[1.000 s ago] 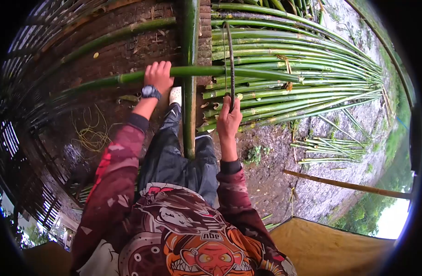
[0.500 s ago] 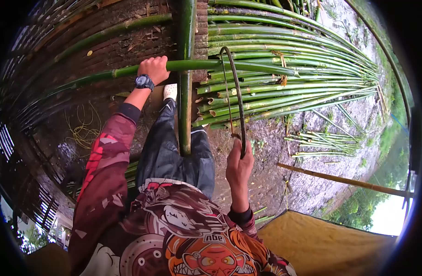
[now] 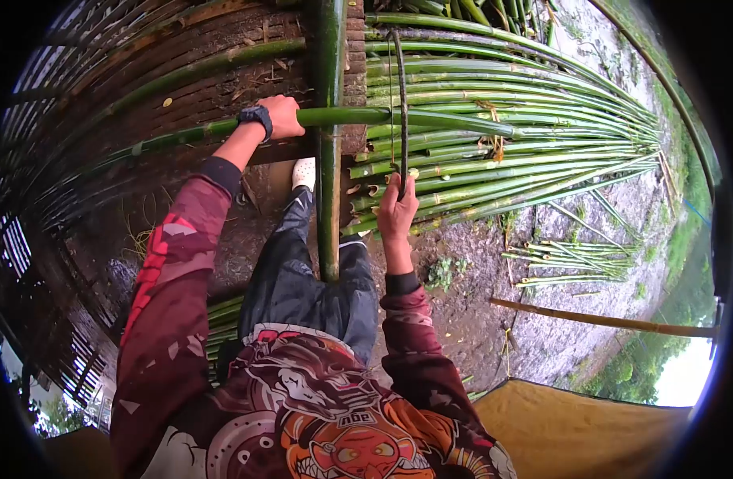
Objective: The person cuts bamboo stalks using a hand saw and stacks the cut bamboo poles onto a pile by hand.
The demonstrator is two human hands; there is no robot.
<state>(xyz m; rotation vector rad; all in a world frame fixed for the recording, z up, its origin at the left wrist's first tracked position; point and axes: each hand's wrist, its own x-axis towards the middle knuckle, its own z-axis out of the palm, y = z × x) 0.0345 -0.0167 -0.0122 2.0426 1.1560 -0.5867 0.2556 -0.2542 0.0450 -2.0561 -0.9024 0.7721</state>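
My left hand (image 3: 282,117), a dark watch on its wrist, is closed round a long green bamboo pole (image 3: 346,116). That pole lies across a thicker bamboo beam (image 3: 329,191) just right of the hand. To the right, my right hand (image 3: 397,209) grips the lower end of a bow saw (image 3: 404,104) with a curved dark frame. The saw stands across the held pole, its thin blade on the side facing my left hand. Part of the blade's contact with the pole is too small to make out.
Many cut bamboo poles (image 3: 542,120) lie fanned out at the right. A smaller bamboo pile (image 3: 578,259) is beyond my right arm. A brown pole (image 3: 598,318) and a tan tarp (image 3: 574,423) are at the lower right. Slatted wood (image 3: 215,80) spans the upper left.
My right hand has moved up and slightly left with the saw, nearer the held pole. My left hand has shifted slightly right and stays closed on the pole.
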